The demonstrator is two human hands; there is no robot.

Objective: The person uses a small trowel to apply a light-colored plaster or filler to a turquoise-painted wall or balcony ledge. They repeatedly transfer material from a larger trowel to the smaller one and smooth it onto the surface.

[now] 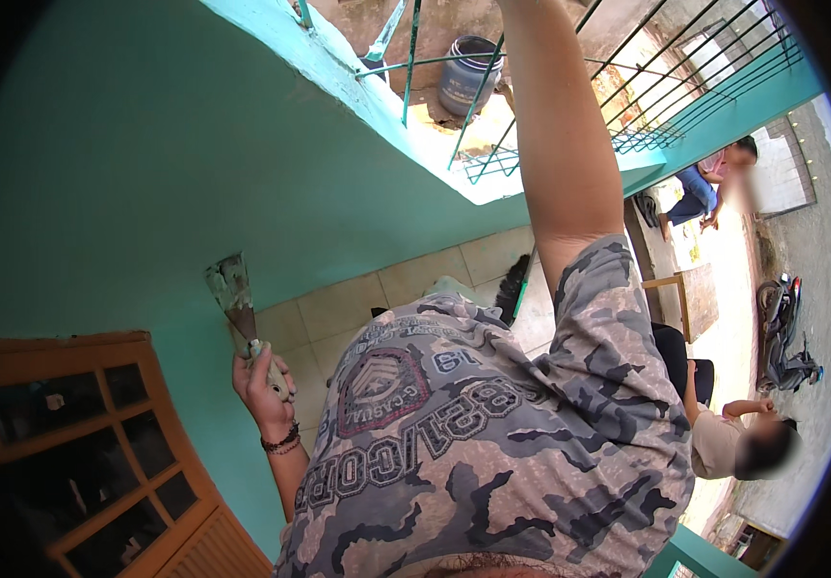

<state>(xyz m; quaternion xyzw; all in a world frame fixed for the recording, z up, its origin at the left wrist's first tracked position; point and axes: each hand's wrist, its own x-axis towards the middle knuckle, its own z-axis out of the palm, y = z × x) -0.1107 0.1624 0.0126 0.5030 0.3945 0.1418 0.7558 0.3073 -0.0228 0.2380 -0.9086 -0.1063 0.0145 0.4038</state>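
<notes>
My left hand, with a dark bracelet at the wrist, is closed around the pale handle of a putty knife. The blade points up toward the turquoise wall and is smeared with whitish and dark residue. Whether it touches the wall I cannot tell. My right arm is stretched up in front of the green window grille. The top edge of the picture cuts off my right hand, so its fingers are hidden.
An orange wooden door with glass panes stands at the lower left. A dark bucket sits beyond the grille. On the tiled floor lies a dark-bristled broom. Two people are at the right, near a motorcycle.
</notes>
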